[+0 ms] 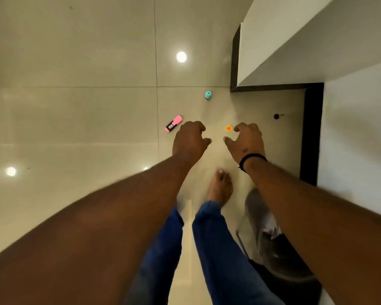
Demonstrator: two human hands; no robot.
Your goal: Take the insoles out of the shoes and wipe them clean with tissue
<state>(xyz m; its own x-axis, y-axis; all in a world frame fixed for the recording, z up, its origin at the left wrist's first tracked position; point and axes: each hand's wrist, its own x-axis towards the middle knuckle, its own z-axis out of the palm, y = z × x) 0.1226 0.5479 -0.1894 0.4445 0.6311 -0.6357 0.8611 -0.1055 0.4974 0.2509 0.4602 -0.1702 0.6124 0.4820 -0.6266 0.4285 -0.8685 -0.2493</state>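
A grey shoe [264,219] lies on the floor at the lower right, partly hidden under my right forearm, with something white and crumpled at its opening. I cannot make out an insole or a tissue for certain. My left hand [189,139] and my right hand [246,140] are stretched out ahead over the tiled floor, side by side with a gap between them. Both hold nothing, fingers curled and apart. A black band circles my right wrist.
A pink highlighter [173,123], a teal cap [208,94] and a small orange sticker [228,128] lie on the glossy floor beyond my hands. A white wall with dark skirting [310,133] runs along the right. My bare foot [220,188] and blue trouser legs are below.
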